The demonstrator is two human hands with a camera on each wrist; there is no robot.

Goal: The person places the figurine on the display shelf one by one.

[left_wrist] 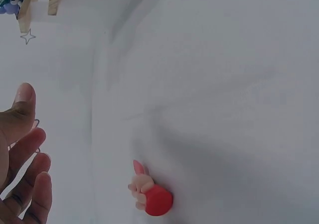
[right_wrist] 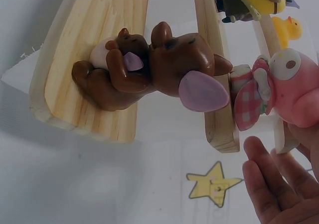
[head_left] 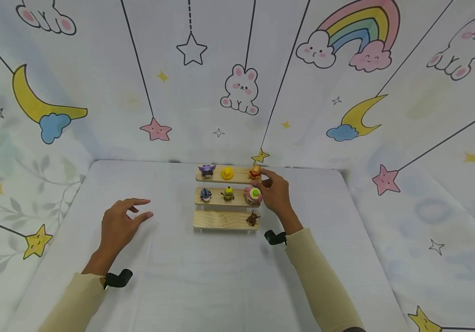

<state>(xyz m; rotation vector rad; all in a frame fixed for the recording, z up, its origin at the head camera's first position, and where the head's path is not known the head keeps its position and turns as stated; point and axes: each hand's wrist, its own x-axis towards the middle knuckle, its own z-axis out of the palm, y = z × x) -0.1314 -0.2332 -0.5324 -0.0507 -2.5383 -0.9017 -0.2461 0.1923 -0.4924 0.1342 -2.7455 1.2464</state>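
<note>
My right hand point(head_left: 276, 192) is at the right end of the top tier of a wooden three-tier stand point(head_left: 220, 220). Its thumb and index finger pinch a small yellow bear figure in a red shirt point(head_left: 255, 173), upright on that tier; the right wrist view does not show this grip. Just below the hand sits a pink rabbit-like figure point(right_wrist: 299, 92) on the middle tier. My left hand point(head_left: 119, 226) hovers left of the stand, thumb and fingers apart, holding nothing. Near it on the table lies a pink piglet figure in red point(left_wrist: 155, 198), hidden in the head view.
On the top tier stand a purple figure point(head_left: 207, 171) and a yellow duck point(head_left: 227, 173). The middle tier bears a blue figure point(head_left: 206, 194) and a yellow minion figure point(head_left: 228, 193). A brown kangaroo figure point(right_wrist: 174, 59) sits on the bottom tier's right end. White cloth covers the table point(head_left: 204, 281).
</note>
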